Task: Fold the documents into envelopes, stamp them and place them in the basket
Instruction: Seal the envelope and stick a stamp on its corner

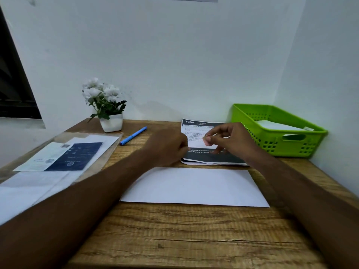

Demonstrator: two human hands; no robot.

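Note:
A white envelope (196, 186) lies flat on the wooden desk in front of me. Behind it rests a printed sheet (194, 126) with dark bands, partly hidden by both hands. My right hand (231, 140) hovers over that sheet and pinches a small pale stamp (207, 139) between thumb and fingers. My left hand (167, 146) is curled into a loose fist at the sheet's left edge; whether it holds anything is hidden. A green basket (252, 113) stands at the back right with white envelopes inside.
A stack of papers with a dark blue leaflet (75, 156) lies on the left of the desk. A blue pen (133, 136) and a white pot of flowers (111, 123) stand at the back. White walls close the back and right sides.

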